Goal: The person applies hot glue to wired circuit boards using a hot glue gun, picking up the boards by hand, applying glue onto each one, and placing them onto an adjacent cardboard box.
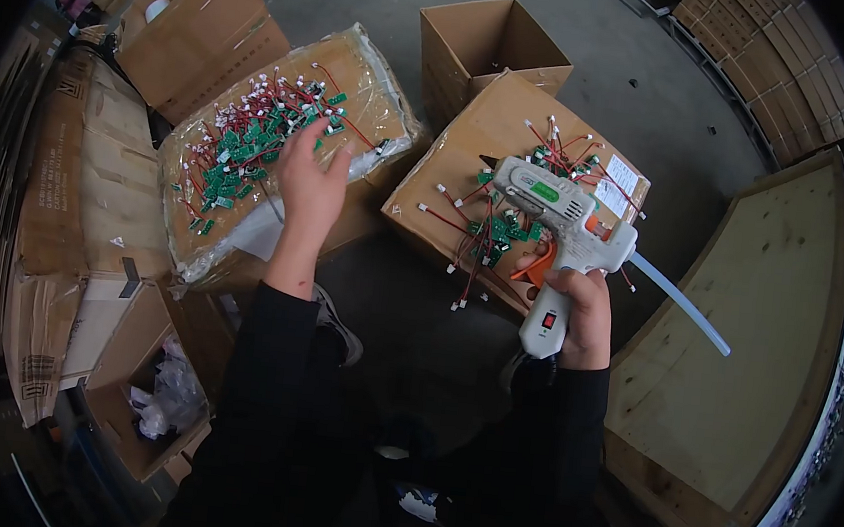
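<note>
My right hand (586,313) is wrapped round the handle of a white hot glue gun (543,196), which has a red switch on its grip and an orange trigger. A translucent glue stick (684,305) sticks out of its rear. Its nozzle points left over a carton (472,147) bearing small green circuit boards (495,232) with red and black wires and white plugs. My left hand (311,182) reaches over the edge of a larger pile of wired circuit boards (252,143). Its thumb and fingers are apart, and no held thing shows; the fingertips' contact with the pile is unclear.
The pile lies on a plastic-wrapped carton (383,79). An open carton (496,49) stands behind, another open carton (201,38) at back left. A box with plastic bags (170,392) sits lower left. A wooden crate panel (736,341) borders the right.
</note>
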Motion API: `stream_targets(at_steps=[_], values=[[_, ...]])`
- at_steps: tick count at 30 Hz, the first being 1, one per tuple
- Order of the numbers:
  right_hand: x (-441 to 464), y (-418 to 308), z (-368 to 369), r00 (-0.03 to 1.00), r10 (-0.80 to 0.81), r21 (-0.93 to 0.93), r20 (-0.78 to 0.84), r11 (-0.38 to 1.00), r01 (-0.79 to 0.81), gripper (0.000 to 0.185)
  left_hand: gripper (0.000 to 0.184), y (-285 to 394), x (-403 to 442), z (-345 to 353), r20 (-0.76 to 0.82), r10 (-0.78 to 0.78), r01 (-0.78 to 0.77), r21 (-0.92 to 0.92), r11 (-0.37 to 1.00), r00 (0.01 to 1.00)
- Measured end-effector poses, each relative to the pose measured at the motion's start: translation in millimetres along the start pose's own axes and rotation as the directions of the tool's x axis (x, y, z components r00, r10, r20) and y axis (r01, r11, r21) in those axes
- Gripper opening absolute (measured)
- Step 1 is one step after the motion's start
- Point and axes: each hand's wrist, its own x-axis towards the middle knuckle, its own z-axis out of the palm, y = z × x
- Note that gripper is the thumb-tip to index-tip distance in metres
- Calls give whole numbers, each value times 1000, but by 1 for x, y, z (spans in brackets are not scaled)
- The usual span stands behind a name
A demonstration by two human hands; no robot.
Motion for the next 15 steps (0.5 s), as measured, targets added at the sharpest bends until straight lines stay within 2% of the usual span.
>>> stream_targets(at_steps=[1, 3, 4, 6, 10, 12, 15], values=[[0, -1, -1, 999, -5, 21, -34, 1000, 6, 53, 39, 11, -5, 3, 0, -2, 2, 1, 1000, 1000], [3, 4, -12, 997, -27, 33, -78, 999, 30, 52, 27, 34, -18, 13, 158, 30, -4, -162, 987, 987], [2, 4, -15, 996, -25, 34, -83, 999, 28, 52, 27, 42, -24, 17, 163, 30, -3, -163, 987, 986], [0, 3, -20, 991, 39, 42, -128, 999, -34, 50, 23, 57, -32, 23, 274, 8, 68, -267, 961, 962], [-3, -2, -19, 986, -17, 31, -168, 999, 23, 49, 20, 68, -39, 34, 275, 182, -122, -222, 967, 944], [-4, -2, -21, 982, -68, 69, -174, 994, 81, 49, 20, 70, -41, 41, 274, 216, -167, -194, 967, 937], [-7, -5, -23, 985, -50, 94, -163, 993, 66, 49, 20, 76, -44, 49, 272, 266, -233, -146, 961, 925]])
